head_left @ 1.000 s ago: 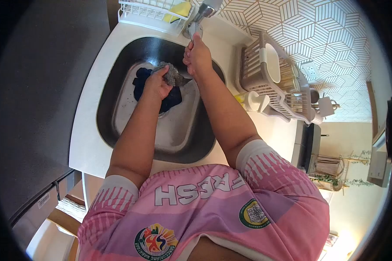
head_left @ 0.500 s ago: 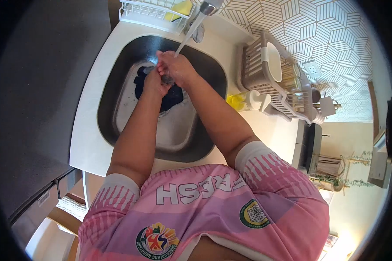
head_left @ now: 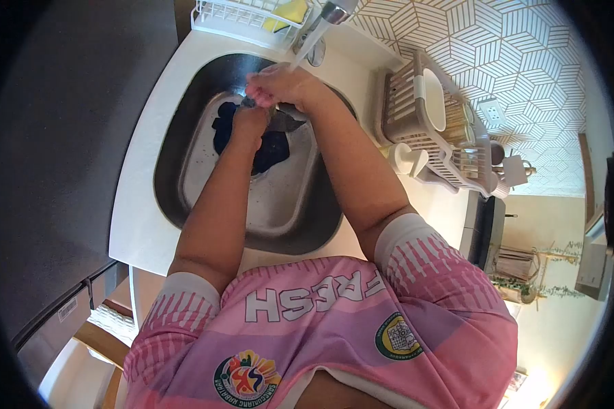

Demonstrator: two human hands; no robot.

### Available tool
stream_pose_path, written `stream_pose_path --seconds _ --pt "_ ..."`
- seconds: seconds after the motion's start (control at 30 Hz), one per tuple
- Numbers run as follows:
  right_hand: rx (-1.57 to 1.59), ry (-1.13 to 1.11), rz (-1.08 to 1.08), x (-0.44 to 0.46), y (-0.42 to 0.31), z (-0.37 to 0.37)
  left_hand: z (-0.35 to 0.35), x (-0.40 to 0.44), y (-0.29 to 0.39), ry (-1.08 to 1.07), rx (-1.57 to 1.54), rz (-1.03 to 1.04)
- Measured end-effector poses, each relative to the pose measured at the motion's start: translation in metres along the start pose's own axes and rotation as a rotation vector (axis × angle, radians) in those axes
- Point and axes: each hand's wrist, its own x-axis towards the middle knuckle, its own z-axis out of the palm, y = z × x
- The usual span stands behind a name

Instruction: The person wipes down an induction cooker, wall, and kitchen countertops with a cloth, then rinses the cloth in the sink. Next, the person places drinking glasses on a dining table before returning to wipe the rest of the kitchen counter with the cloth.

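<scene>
Your bare right hand (head_left: 283, 85) has come away from the polished chrome faucet (head_left: 335, 11), where it was a second ago, and now meets your bare left hand (head_left: 252, 124) above the rounded, dark-walled metal sink (head_left: 167, 170), with a clear, narrow stream of water (head_left: 310, 48) running. Your left fingers are curled snugly around a limp, grey, rough-textured cloth (head_left: 286, 121), bunched at your hands with a loose flap hanging to the right. Your right fingers bend inward, close over the left; they are blurred, so you cannot tell whether they grip the cloth too.

The water falls at the back of your right hand, so judge whether the fabric itself is getting wet; a small shift would put the bunch directly beneath it. Keep the left hold firm, spread the folds, and work both surfaces, low enough to limit splashing. Soaked, the weave will probably feel heavy and slippery. Below lies a crumpled, navy-blue soft cloth (head_left: 271, 151) on the smooth, paler basin floor.
</scene>
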Motion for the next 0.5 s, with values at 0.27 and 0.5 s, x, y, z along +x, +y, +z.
stream_pose_path --seconds 0.27,0.5 --pt "0.528 -0.037 0.019 0.001 0.018 0.015 0.015 -0.062 0.057 0.23 -0.159 0.058" --pt "-0.257 0.193 -0.536 0.018 0.047 0.003 0.005 -0.052 0.064 0.142 0.873 0.458"
